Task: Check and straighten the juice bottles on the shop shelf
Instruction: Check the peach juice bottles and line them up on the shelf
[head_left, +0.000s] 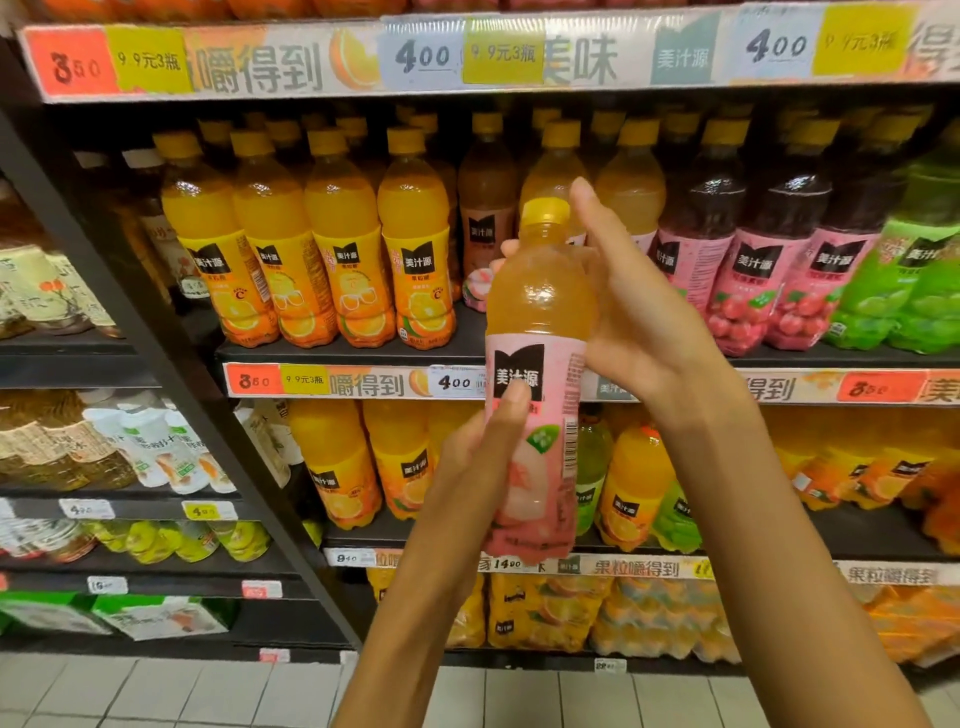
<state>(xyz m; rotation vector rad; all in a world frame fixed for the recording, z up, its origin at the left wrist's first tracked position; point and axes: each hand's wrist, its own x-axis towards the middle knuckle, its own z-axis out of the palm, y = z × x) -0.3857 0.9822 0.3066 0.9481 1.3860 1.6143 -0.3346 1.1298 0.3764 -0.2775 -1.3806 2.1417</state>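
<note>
- Peach juice bottle (535, 395): pink label, yellow cap, held upright in front of the shelf (353, 354), clear of the rows behind it.
- Left hand (467, 467): grip closed round the lower label area; thumb lies across the front of the label, below the black logo.
- Right hand (639, 312): grip closed round the bottle's upper body and shoulder; one finger extends upward beside the cap, other fingertips show past the far side of the neck.
- Orange juice bottles (311, 249): stand upright in a row at the shelf's left, labels facing out.
- Red-labelled bottles (748, 275) and green-labelled bottles (904, 280): stand to the right on the same shelf.
- Price strip (332, 383): runs along the shelf's front edge.
</note>
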